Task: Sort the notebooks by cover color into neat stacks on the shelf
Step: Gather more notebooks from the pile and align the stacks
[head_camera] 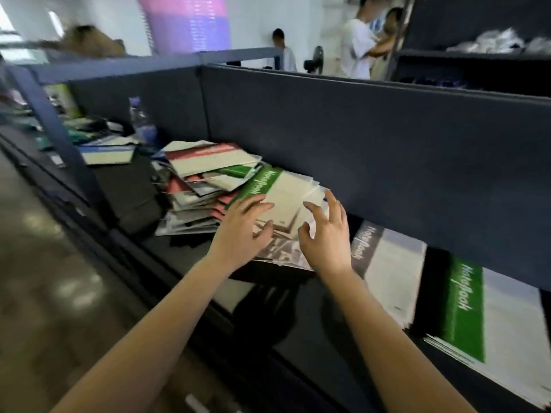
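Both spread and empty, left hand point(241, 231) and right hand point(325, 242) hover over the top green notebook point(286, 193); next it likely needs gripping and carrying to the green stack point(465, 308).

The left hand point(241, 234) and right hand point(325, 236) cover the near end of the green notebook point(286, 192) beneath them. Left of the hands, the loose pile point(202, 186) buries most covers. Far right of the right hand, the green stack point(465, 308) runs off the frame edge. Clutter point(98, 138) beyond the pile is blurred.
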A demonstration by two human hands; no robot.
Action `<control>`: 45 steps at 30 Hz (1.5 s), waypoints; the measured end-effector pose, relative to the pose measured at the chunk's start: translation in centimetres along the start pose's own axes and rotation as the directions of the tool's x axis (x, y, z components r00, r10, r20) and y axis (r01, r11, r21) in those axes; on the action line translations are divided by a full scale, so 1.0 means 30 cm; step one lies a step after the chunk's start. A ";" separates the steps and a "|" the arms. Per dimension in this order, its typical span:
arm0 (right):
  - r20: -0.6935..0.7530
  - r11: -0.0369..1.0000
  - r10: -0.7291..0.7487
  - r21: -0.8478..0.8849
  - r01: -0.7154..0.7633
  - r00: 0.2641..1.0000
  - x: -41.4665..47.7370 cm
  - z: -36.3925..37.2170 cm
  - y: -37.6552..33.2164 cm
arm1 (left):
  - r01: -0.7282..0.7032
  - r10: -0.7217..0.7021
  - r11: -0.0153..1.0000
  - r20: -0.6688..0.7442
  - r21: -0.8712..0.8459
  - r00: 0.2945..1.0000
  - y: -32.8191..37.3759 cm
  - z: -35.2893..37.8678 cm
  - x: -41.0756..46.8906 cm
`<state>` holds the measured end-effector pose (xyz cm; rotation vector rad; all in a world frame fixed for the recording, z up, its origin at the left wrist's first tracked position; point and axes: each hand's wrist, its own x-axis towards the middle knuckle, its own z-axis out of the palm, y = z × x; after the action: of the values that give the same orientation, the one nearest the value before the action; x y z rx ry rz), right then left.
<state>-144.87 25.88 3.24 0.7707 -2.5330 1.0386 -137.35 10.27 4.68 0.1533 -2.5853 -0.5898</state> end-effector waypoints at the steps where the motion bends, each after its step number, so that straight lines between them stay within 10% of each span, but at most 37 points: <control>1: 0.010 1.000 -0.006 0.002 0.006 1.000 0.018 0.034 -0.030 | 0.031 -0.031 0.999 0.003 0.008 1.000 -0.042 -0.027 -0.002; 14: 0.252 0.910 0.389 0.046 -0.412 0.886 0.124 0.221 -0.075 | 0.305 -0.277 0.949 0.255 -0.077 0.926 -0.341 -0.018 0.108; 22: 0.178 0.773 0.501 0.349 -0.530 0.847 0.087 0.184 -0.056 | 0.190 -0.181 0.935 0.059 -0.299 0.982 -0.286 0.007 0.097; 45: 0.141 0.602 0.555 0.612 -0.513 0.820 0.039 0.123 0.043 | 0.023 -0.056 0.995 0.349 0.099 0.936 -0.185 0.041 0.127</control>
<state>-146.81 23.57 0.50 0.0462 -2.3907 2.1470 -141.28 4.95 2.94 0.1419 -2.9659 -0.5528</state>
